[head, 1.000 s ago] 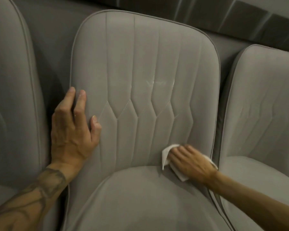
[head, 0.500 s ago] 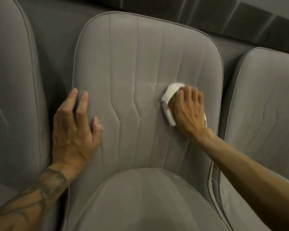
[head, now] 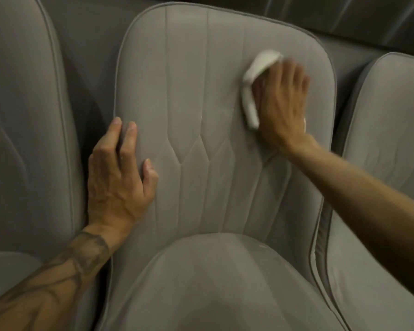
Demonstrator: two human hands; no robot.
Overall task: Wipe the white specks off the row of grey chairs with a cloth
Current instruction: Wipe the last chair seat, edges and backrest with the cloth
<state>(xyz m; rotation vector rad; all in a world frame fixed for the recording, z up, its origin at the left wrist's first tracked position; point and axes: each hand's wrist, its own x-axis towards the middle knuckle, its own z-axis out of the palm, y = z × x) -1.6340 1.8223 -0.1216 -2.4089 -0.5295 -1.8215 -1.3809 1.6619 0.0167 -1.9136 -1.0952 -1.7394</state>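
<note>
The middle grey chair (head: pixel 201 96) fills the view, its stitched backrest facing me. My right hand (head: pixel 282 106) lies flat on the upper right of the backrest and presses a white cloth (head: pixel 256 75) against the fabric; the cloth bulges out past my fingers at the top and left. My left hand (head: pixel 117 173) rests on the backrest's left edge, fingers spread and nearly straight. A few faint white specks (head: pixel 202 117) sit along a seam in the middle of the backrest, and another pale mark (head: pixel 263 246) on the seat.
A second grey chair (head: pixel 22 115) stands close on the left and a third (head: pixel 390 130) close on the right, with narrow dark gaps between them. The middle chair's seat cushion (head: pixel 225 287) lies below. A dark wall panel (head: pixel 344 17) runs behind.
My right hand has swept the cloth from the bottom of the backrest up to its upper right part. My left hand has stayed on the left edge.
</note>
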